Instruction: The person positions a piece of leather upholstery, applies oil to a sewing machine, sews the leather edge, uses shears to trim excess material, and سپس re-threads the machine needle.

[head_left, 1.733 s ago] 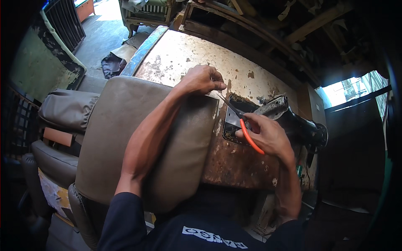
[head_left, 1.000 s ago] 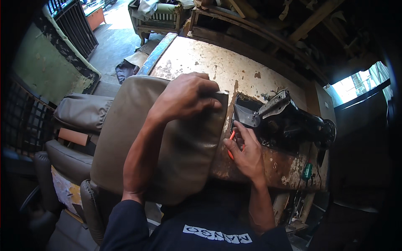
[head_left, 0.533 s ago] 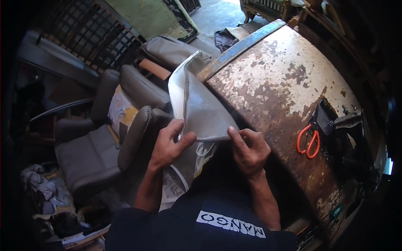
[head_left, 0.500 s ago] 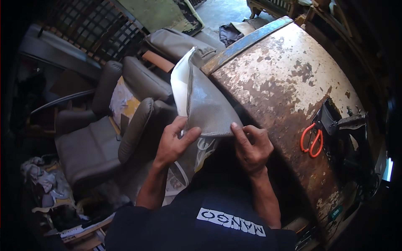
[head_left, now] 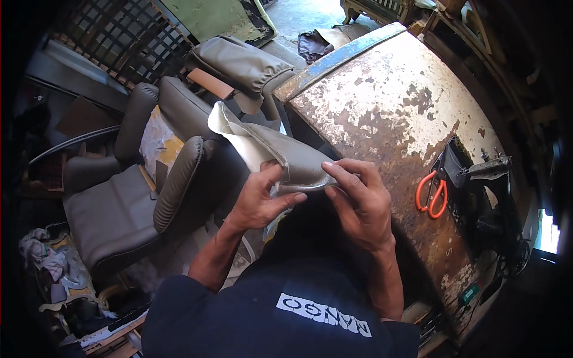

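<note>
A piece of grey-brown leatherlike upholstery material (head_left: 285,149) with a pale underside hangs between my two hands, its far end folded over to the left. My left hand (head_left: 259,197) grips its near left edge, fingers at the seam and thumb along the near edge. At the near right corner my right hand (head_left: 362,200) pinches the edge between thumb and fingers. The material is held in the air, left of the worn table (head_left: 382,113). Part of my left fingers is hidden behind the fold.
Scissors with orange handles (head_left: 432,195) lie on the table beside a black sewing machine (head_left: 498,209). A grey padded armchair (head_left: 113,209) stands at left, with another grey cushioned piece (head_left: 239,62) behind it. Rags and scraps (head_left: 57,256) lie at lower left.
The material has tipped down and to the left, its far end now lower and folded over. My left fingers have shifted onto its seam, and my right fingers have closed further over the corner.
</note>
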A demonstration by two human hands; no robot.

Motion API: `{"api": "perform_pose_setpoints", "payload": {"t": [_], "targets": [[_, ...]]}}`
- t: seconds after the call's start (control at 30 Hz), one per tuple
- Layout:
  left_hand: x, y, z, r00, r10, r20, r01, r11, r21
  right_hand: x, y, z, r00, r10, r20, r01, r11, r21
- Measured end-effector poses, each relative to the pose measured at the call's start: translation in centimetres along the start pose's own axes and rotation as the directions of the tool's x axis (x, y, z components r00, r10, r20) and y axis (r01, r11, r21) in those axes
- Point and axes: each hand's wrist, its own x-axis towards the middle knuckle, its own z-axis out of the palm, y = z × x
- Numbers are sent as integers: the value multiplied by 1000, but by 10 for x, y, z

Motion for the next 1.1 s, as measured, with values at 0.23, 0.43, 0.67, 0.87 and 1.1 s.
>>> {"api": "perform_pose_setpoints", "payload": {"t": [0.23, 0.43, 0.67, 0.87, 1.1], "targets": [[13, 14, 29, 996, 82, 28, -82, 997, 0, 16, 5, -16, 911, -359, 202, 405, 870, -280], [27, 18, 37, 969, 240, 55, -246, 926, 288, 3, -9, -32, 954, -177, 243, 265, 877, -402], [30, 25, 52, 899, 421, 119, -436, 837, 331, -16, -14, -44, 987, 18, 158, -37, 992, 121], [37, 6, 27, 961, 276, -28, -250, 905, 345, -31, -45, -98, 985, 128, -112, -101, 971, 216], [37, 21, 46, 936, 334, 113, -352, 891, 287, -18, -15, -49, 966, 260, -1, -260, 965, -23]]}}
